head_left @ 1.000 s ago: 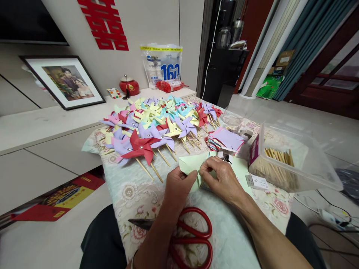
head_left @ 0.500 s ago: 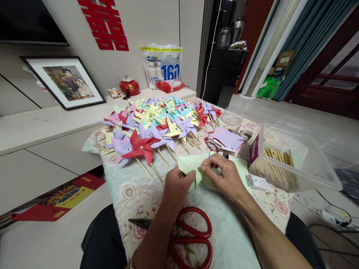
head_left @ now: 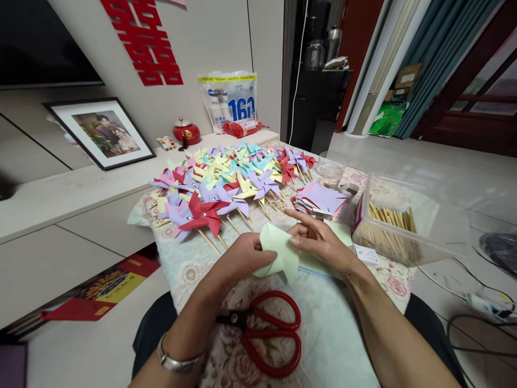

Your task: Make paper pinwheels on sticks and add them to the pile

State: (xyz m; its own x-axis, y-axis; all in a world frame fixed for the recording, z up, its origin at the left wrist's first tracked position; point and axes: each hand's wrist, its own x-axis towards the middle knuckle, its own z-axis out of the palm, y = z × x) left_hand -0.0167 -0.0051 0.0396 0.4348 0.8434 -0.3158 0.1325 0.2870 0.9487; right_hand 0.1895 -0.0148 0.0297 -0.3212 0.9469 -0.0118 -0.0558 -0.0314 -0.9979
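Pinching green paper (head_left: 278, 253); both hands' fingers (head_left: 297, 241) closed.

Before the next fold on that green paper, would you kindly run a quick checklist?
1. Left hand grips the green paper: ok.
2. Right hand touches the paper's right side: ok.
3. Paper held above the tablecloth: ok.
4. Red scissors lie apart from both hands: ok.
5. Stick box beside the right hand: ok.
6. Fastener at the paper's centre: cannot tell.
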